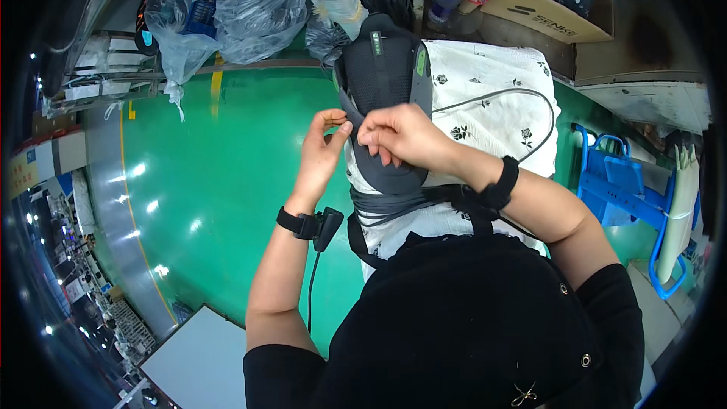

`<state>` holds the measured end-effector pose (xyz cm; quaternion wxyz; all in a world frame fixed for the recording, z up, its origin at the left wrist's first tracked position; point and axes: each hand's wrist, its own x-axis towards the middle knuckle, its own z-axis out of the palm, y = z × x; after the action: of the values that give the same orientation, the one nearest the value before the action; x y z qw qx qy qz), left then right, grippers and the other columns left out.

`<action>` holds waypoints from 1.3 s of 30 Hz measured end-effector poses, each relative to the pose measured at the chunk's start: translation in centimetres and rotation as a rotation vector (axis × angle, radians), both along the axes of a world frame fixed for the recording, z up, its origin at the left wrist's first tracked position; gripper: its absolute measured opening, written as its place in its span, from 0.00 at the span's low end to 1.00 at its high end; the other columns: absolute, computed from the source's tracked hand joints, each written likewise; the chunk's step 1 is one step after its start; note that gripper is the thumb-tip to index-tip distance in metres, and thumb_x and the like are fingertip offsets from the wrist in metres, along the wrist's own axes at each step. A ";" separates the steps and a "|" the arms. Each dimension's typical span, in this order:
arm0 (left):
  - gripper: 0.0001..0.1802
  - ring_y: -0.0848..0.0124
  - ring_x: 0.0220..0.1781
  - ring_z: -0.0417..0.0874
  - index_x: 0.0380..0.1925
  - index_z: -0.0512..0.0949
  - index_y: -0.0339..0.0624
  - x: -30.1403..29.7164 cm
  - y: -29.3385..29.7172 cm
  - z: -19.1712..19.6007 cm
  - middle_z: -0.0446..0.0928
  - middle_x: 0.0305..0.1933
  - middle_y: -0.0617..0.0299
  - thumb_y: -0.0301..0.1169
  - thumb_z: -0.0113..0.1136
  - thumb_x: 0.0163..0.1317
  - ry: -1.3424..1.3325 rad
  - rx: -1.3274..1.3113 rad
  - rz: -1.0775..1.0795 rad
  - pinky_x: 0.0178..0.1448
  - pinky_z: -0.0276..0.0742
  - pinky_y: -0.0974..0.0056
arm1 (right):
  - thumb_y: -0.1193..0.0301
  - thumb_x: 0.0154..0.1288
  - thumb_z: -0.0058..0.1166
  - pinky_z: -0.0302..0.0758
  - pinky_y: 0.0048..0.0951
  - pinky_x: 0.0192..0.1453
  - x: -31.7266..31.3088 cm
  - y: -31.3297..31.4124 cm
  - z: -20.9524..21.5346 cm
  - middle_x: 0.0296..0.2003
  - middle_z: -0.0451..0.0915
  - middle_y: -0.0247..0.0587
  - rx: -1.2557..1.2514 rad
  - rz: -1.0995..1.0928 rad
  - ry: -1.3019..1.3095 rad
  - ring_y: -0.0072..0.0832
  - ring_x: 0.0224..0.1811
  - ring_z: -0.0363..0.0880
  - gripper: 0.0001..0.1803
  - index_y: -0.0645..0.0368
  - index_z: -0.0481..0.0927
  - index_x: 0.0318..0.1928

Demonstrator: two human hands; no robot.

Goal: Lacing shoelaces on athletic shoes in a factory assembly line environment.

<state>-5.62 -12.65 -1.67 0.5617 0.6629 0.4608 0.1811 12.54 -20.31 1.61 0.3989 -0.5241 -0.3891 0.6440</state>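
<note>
A dark grey padded piece [382, 68] with a mesh middle, a small tag and green marks at its sides lies across my lap. It looks like part of a bag, but I cannot tell for sure. My left hand [322, 153] is at its left edge, thumb and fingers pinched at a grey strip along that edge. Just to the right, my right hand [409, 136] lies over the piece with its fingers curled. What its fingertips hold, if anything, is hidden. Below both hands, several dark straps [386, 204] are bunched together.
A white cloth with black roses [485, 68] covers my lap, a thin grey cable [549, 117] looping over it. Clear plastic bags [261, 11] hang at the far left. A cardboard box [541, 15] stands far right, above a blue metal frame [621, 182]. Green floor [219, 182] lies left.
</note>
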 end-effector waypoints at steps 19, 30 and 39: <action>0.12 0.56 0.35 0.79 0.30 0.78 0.39 -1.1 1.3 1.6 0.78 0.26 0.54 0.37 0.64 0.57 0.417 0.222 -0.426 0.42 0.73 0.56 | 0.72 0.67 0.55 0.73 0.17 0.22 1.6 0.5 -3.0 0.26 0.80 0.36 -0.071 -0.220 0.163 0.16 0.20 0.77 0.13 0.65 0.78 0.49; 0.17 0.63 0.46 0.76 0.40 0.83 0.42 2.8 -4.6 4.9 0.83 0.45 0.63 0.39 0.68 0.52 0.049 0.647 -0.838 0.49 0.75 0.61 | 0.67 0.69 0.52 0.66 0.18 0.27 7.6 -0.7 4.7 0.26 0.76 0.27 0.215 0.005 -0.276 0.13 0.24 0.69 0.09 0.57 0.81 0.40; 0.16 0.64 0.43 0.76 0.38 0.84 0.43 3.8 -5.2 4.7 0.83 0.47 0.63 0.41 0.65 0.57 0.083 0.597 -0.890 0.49 0.75 0.61 | 0.58 0.72 0.44 0.73 0.23 0.35 25.1 -31.2 19.7 0.38 0.77 0.36 0.594 -0.328 -0.804 0.22 0.33 0.74 0.19 0.57 0.74 0.54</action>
<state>-1.84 -17.82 3.00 0.3526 0.9316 0.0855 0.0222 37.61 -51.55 21.28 0.4453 -0.6482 -0.5899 0.1832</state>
